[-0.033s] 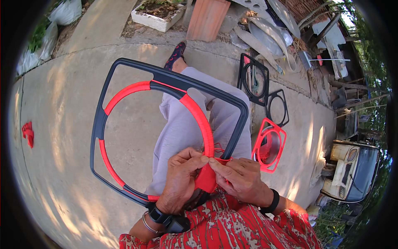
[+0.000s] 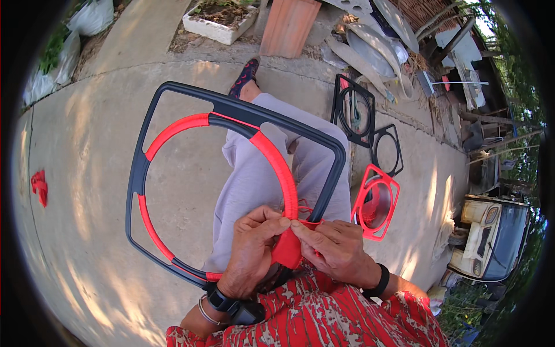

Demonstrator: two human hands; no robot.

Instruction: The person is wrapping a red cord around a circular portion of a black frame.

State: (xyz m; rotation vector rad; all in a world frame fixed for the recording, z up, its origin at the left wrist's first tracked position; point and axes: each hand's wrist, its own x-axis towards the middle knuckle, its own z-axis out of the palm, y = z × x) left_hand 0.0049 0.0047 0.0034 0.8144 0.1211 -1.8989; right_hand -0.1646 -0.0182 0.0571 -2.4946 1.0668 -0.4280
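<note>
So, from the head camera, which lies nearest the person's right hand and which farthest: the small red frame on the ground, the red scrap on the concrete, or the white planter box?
From the right hand:
1. Small red frame, on the ground just beyond it to the right.
2. White planter box, far ahead at the top edge.
3. Red scrap, far across on the left edge of the concrete.

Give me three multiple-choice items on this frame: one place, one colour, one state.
1. Where does the small red frame lie?
A. On the concrete to the person's right
B. On the lap
C. In the white planter

2. What colour is the cord wound on the ring of the dark frame?
A. Blue
B. Red
C. White

3. What are the hands doing?
A. Resting open on the ground
B. Both pinching the red cord roll at the ring
C. Only one touches it

Answers: 1 A, it sits on the concrete right of the legs. 2 B, the wrapped arcs are red. 3 B, left hand and right hand meet fingertips on it.
</note>
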